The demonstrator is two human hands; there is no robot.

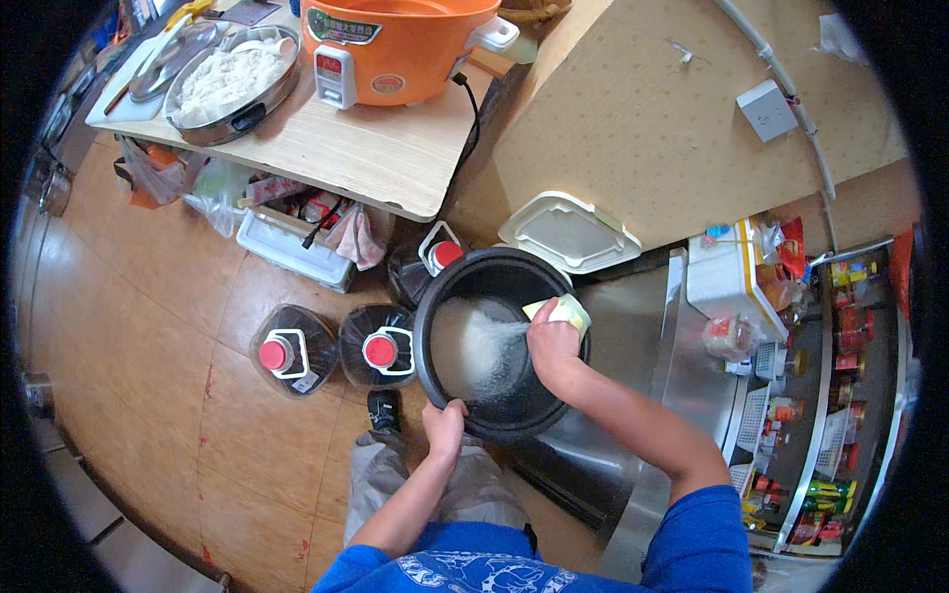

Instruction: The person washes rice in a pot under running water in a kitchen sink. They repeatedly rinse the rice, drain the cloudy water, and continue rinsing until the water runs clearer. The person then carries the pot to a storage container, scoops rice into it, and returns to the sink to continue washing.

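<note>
My left hand (pixel 445 428) grips the near rim of a round black cooking pot (pixel 504 426), thumb over the edge. Inside the pot, white grains that look like rice (pixel 478 348) lie heaped toward the left side. My right hand (pixel 554 337) holds a pale yellow-green cup (pixel 571 311), tipped over the pot's right side. A stream of grains falls from its mouth onto the heap. Behind the pot a white plastic lid (pixel 567 231) leans tilted against the wall.
Large dark jugs with red caps (pixel 276 354) stand on the floor left of the pot. An orange rice cooker (pixel 400 52) and a steel pan of white food (pixel 230 85) sit on the wooden table (pixel 356 159). Shelves of jars (pixel 786 408) line the right side.
</note>
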